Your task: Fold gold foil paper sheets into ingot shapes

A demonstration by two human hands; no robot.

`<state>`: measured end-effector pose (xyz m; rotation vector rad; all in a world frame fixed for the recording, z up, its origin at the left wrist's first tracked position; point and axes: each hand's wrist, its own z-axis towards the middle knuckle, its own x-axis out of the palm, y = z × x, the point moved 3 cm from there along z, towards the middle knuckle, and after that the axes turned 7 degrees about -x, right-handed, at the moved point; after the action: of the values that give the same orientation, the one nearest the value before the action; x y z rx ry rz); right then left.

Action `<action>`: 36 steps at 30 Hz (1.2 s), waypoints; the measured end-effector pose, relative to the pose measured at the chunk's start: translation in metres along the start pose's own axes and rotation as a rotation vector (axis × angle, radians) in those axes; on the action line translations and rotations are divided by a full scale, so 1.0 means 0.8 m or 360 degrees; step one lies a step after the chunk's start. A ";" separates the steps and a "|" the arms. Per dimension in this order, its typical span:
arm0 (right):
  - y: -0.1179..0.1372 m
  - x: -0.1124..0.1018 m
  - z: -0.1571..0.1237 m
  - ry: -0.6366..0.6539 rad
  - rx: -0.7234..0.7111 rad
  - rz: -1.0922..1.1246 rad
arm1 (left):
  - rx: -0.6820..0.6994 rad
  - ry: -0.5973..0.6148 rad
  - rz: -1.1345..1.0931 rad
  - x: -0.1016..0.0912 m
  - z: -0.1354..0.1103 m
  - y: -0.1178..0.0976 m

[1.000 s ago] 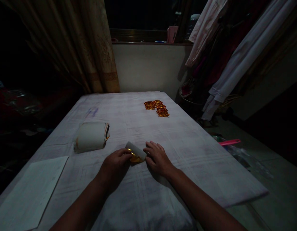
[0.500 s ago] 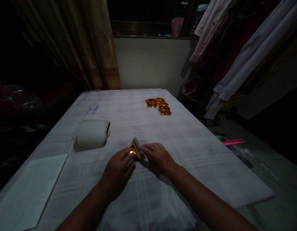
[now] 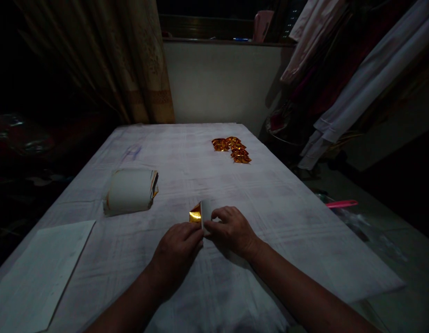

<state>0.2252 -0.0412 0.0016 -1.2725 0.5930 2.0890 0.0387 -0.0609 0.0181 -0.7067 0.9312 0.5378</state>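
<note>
Between my hands, near the middle of the table, is a partly folded sheet of gold foil paper (image 3: 195,216), its pale back showing on the right half. My left hand (image 3: 177,243) pinches its near left edge, fingers pressed together. On the right, my right hand (image 3: 233,229) grips the pale side with thumb and bent fingers. Left of them lies a curved stack of paper sheets (image 3: 131,190), pale side out with gold showing at the edges. Several folded gold foil pieces (image 3: 240,151) sit in a cluster at the far right.
A pale checked cloth (image 3: 186,162) covers the table. A white sheet (image 3: 44,273) lies at the near left. Clothes (image 3: 356,88) hang on the right, and a curtain (image 3: 141,69) at the back left. A pink handle (image 3: 342,204) shows beyond the right edge.
The foil paper has turned more upright, its pale half now facing me on the right and more gold showing on the left. My left hand has moved slightly right and nearer me.
</note>
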 end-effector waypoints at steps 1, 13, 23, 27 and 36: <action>0.002 -0.001 0.000 -0.0013 -0.0021 -0.0004 | -0.0010 0.0018 -0.0012 0.000 -0.002 0.003; 0.010 -0.002 -0.001 -0.0182 -0.0197 0.0227 | 0.0126 0.0059 0.0103 -0.003 -0.010 0.020; 0.004 0.003 -0.007 -0.0129 0.0264 0.0679 | 0.0151 0.0107 0.0067 -0.004 -0.010 0.018; 0.006 0.006 0.000 -0.0123 0.0444 0.0693 | 0.0106 0.0138 0.0049 -0.001 -0.013 0.021; 0.005 0.006 0.010 -0.0012 0.0568 0.0650 | 0.0115 0.0121 0.0016 -0.003 -0.010 0.019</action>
<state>0.2157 -0.0377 0.0010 -0.9980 1.2463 2.1688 0.0226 -0.0568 0.0124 -0.6610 1.0210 0.4863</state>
